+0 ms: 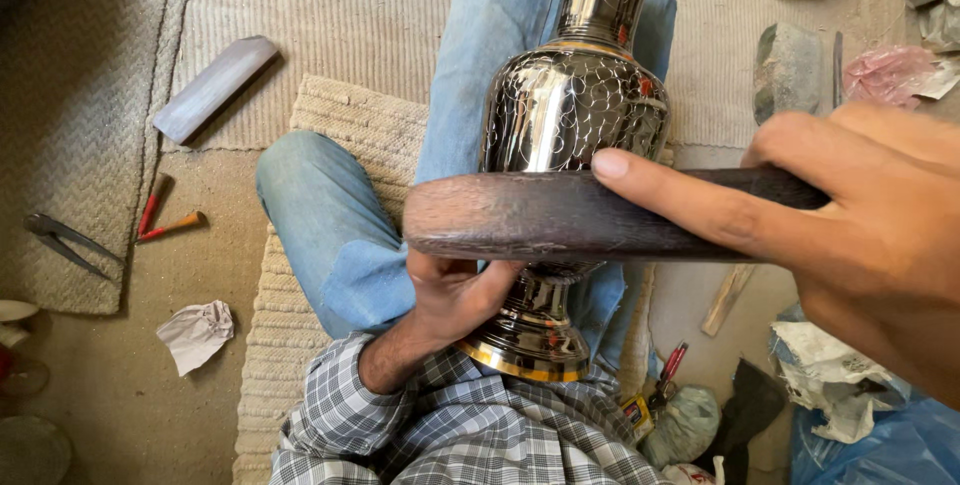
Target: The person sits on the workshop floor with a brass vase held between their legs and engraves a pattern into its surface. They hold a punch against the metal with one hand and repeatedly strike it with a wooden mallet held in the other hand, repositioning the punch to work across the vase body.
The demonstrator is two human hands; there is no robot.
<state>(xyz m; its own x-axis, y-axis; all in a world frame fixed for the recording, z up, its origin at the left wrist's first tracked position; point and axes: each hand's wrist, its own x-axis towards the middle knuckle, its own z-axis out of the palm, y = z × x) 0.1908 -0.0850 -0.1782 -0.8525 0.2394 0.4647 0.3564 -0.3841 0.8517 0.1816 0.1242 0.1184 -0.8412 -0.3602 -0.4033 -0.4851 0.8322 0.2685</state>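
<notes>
Already the vase at centre frame looks fully engraved — my right hand grips a wooden mallet, my left hand probably clasps a tool — hidden.

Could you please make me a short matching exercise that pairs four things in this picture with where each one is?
Things:
1. Vase
2. Wooden bat
3. Crumpled paper
4. Compass

Places:
A. On the floor, left of the knee
B. Held in the right hand, across the vase
C. On the lap, gripped near its foot by the left hand
D. On the woven mat at far left

Pairs: 1-C, 2-B, 3-A, 4-D
</notes>
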